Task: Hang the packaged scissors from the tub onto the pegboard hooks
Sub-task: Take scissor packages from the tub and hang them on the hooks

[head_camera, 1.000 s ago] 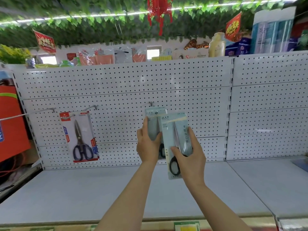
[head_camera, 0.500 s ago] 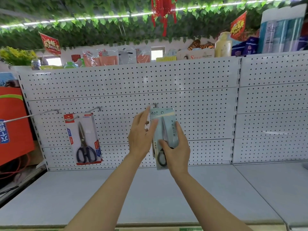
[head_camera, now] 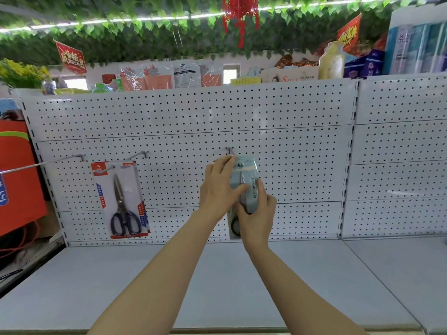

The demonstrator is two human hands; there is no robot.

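**Pale blue scissors pack held at the centre pegboard hook**

Landmark: the short metal centre hook fixed in the white perforated pegboard.

1. Task item. A pale blue-grey carded pack of black-handled scissors sits directly below the centre hook, upright against the pegboard, with its top edge just under the hook base. A small round fitting shows near the top of the pack. Whether the hanging hole is over the hook cannot be told.

2. Left hand. It lies on the left side of the pack, below and slightly left of the centre hook. The fingers are extended and reach up along the left top corner; the thumb lies across the front face. The grip is spread and flat on the pack, not curled.

3. Right hand. It is below the centre hook, at the lower half of the pack. The fingers wrap the right edge and the thumb presses the front, so the grip pinches the pack. The black handle loop shows just left of this hand.

4. Other items. Left of the centre hook, a red-and-clear carded pack of dark-blue-handled scissors hangs from a long wire hook. Further left, a second long wire hook projects outward. Below the centre hook runs the grey shelf deck.
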